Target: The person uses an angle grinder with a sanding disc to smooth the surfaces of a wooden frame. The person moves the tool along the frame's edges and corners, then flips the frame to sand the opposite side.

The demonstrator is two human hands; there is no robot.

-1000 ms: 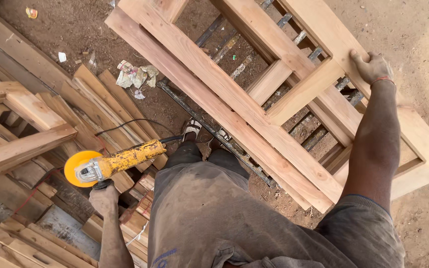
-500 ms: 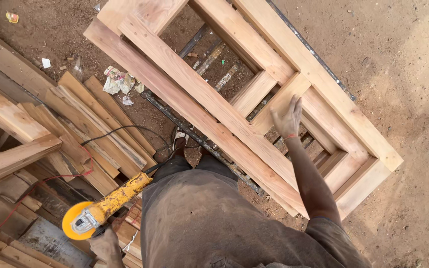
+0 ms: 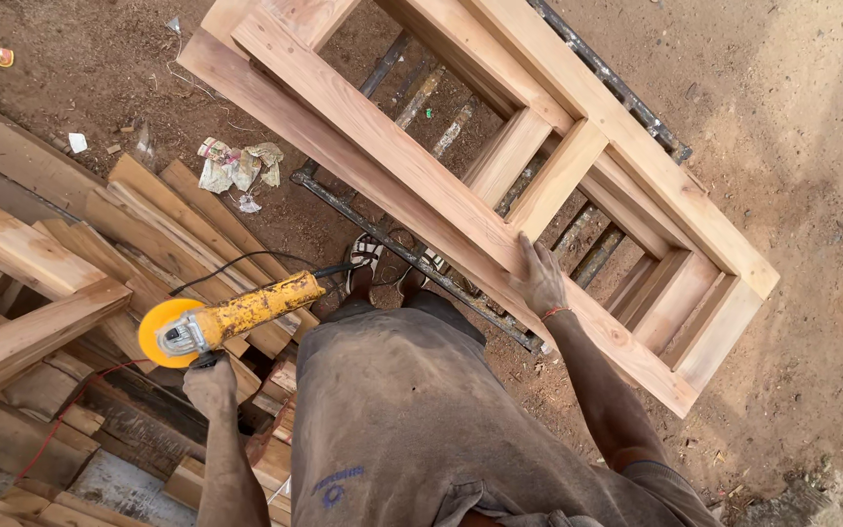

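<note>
My left hand (image 3: 211, 383) grips the side handle of a yellow angle grinder (image 3: 226, 317) with a round orange disc guard, held over the wood pile at lower left. Its black cord (image 3: 246, 262) loops back toward my feet. My right hand (image 3: 539, 278) rests palm down on the near long rail of a large wooden door frame (image 3: 421, 185) that lies flat on metal bars. A red band circles that wrist. My feet in sandals (image 3: 368, 256) stand beside the frame's near edge.
Stacked planks and beams (image 3: 41, 283) fill the left side. Crumpled paper scraps (image 3: 236, 166) lie on the dirt. Rusty metal bars (image 3: 412, 259) run under the frame. Bare sandy ground (image 3: 812, 195) spreads to the right.
My right hand slid from the frame's far cross rail down to its near long rail. The grinder rose and moved right in my left hand. The view shifted over the frame.
</note>
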